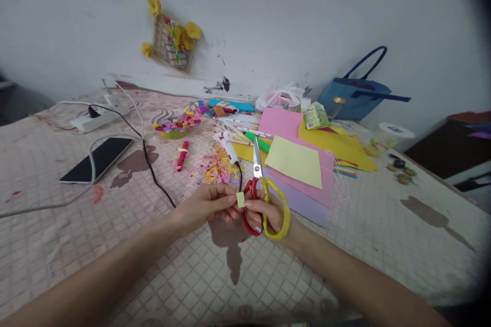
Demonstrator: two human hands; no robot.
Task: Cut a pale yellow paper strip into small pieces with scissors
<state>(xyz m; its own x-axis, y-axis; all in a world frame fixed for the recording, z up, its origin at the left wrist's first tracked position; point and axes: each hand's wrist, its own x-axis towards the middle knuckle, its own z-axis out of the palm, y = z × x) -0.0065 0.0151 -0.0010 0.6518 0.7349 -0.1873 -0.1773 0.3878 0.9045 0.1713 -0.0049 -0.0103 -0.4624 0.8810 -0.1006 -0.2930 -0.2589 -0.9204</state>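
Pale-yellow paper piece [240,200], in head view, is raised above tabletop [276,286], between both hands. Left hand [210,205] pinches one edge; right hand [270,214] has thumb at other edge and carries also red-and-yellow-handled scissors [257,168], blades pointing away, probably so that fingertips are free for paper. Glue gun [229,149] lies beyond, beside paper scraps [217,166], perhaps for easy reach. Larger pale-yellow sheet [294,161] lies on pink sheet [282,120].
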